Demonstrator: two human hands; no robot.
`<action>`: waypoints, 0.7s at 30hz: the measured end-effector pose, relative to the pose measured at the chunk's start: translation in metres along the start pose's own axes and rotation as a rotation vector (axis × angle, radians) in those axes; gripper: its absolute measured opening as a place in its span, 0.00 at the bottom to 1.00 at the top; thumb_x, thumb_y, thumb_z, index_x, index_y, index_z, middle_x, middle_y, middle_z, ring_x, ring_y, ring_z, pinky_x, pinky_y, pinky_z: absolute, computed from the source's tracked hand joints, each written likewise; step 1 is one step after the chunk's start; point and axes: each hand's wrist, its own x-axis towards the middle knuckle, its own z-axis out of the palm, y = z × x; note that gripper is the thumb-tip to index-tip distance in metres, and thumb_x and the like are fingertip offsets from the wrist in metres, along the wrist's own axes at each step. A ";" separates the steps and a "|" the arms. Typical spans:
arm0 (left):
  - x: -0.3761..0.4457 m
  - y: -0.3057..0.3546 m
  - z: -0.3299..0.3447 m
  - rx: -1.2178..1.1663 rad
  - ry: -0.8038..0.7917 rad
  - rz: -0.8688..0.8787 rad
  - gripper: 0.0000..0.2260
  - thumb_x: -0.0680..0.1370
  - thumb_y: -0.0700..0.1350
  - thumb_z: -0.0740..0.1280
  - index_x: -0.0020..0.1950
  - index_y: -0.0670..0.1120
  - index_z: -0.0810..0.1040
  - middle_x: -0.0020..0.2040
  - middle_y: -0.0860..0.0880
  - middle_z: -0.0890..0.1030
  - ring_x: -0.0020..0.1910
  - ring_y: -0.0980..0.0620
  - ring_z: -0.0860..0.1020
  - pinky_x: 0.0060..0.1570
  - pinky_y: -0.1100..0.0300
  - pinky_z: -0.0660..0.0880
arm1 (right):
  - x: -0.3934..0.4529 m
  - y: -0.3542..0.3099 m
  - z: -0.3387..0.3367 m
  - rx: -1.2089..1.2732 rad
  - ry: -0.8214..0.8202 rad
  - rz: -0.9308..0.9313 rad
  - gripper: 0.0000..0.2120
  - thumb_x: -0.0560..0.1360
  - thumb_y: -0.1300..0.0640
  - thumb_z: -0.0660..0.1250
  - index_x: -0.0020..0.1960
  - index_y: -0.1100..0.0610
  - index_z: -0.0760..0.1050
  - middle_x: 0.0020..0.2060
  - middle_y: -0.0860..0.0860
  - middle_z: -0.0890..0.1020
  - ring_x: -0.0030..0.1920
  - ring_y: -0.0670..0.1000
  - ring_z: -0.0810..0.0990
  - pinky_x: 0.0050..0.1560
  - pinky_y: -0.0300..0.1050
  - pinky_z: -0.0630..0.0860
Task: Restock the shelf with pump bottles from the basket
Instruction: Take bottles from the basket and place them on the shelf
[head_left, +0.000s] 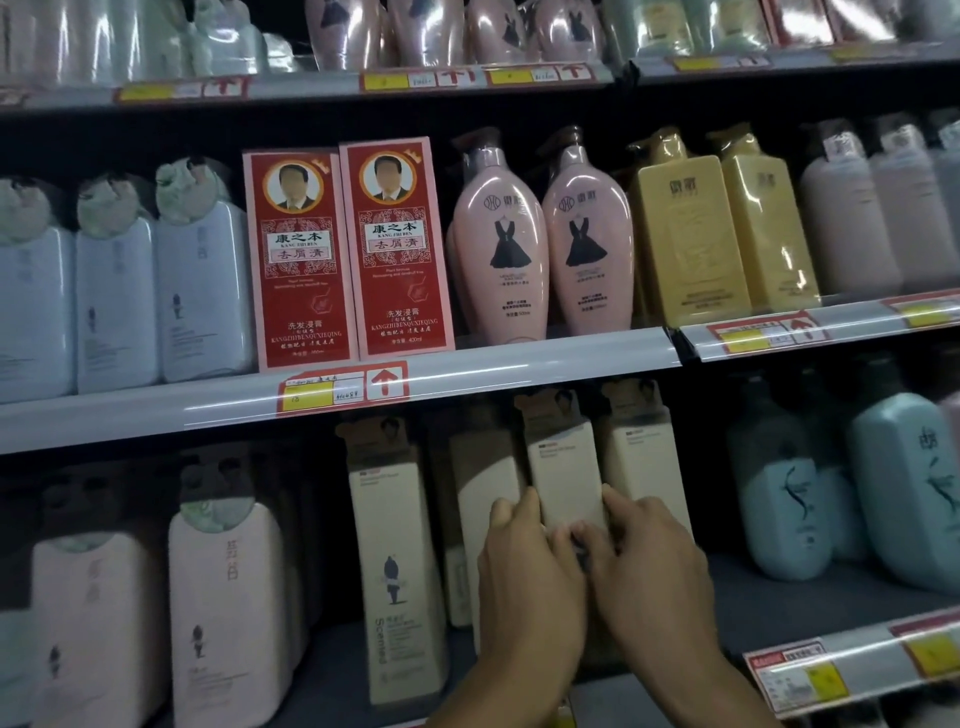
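both hands on one cream pump bottle (566, 467), low shelf, centre of view. left hand (524, 587) wraps the bottle's left edge, fingertips curled round the side; right hand (649, 571) clasps the right edge, thumb and fingers pressed to its front. the two hands meet at the bottle's lower half and hide its base. bottle stands upright, brown card collar at its neck just under the shelf rail (467, 374) above.

more cream bottles just beside it: one behind to the left (483, 483), one to the right (644, 457), and a taller one (395, 571) standing forward at the left, with the word "scented" up its side. whether the held bottle touches its neighbours, cannot tell.

further left on the same shelf, pale pink bottles (223, 613). to the right, teal bottles (904, 483), well apart from the hands, bare shelf floor between.

shelf above: two red boxes (348, 254) side by side, then two pink bottles (540, 244) with a black dress print, then yellow bottles (722, 228). pale blue bottles (114, 301) at far left. price tag (343, 389) with red arrow on the rail beneath the red boxes.

basket not in view.
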 end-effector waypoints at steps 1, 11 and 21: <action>0.000 0.001 -0.001 0.001 -0.012 -0.002 0.10 0.80 0.45 0.63 0.40 0.53 0.69 0.42 0.54 0.70 0.35 0.58 0.72 0.32 0.68 0.66 | 0.001 -0.002 -0.002 -0.031 0.008 0.000 0.16 0.79 0.48 0.65 0.65 0.50 0.75 0.50 0.49 0.77 0.54 0.53 0.77 0.43 0.44 0.67; -0.012 0.000 -0.011 -0.124 -0.038 -0.050 0.13 0.80 0.49 0.66 0.64 0.58 0.73 0.52 0.58 0.71 0.46 0.56 0.78 0.46 0.63 0.78 | -0.011 0.001 -0.003 0.120 0.064 0.030 0.17 0.76 0.47 0.69 0.63 0.50 0.74 0.49 0.44 0.75 0.44 0.45 0.71 0.44 0.43 0.65; -0.006 -0.041 -0.066 -0.176 0.147 -0.024 0.13 0.77 0.40 0.67 0.52 0.59 0.74 0.47 0.59 0.77 0.43 0.63 0.78 0.40 0.69 0.74 | -0.024 -0.064 0.023 0.024 -0.178 -0.195 0.28 0.79 0.44 0.61 0.76 0.45 0.56 0.42 0.46 0.83 0.44 0.48 0.81 0.47 0.47 0.78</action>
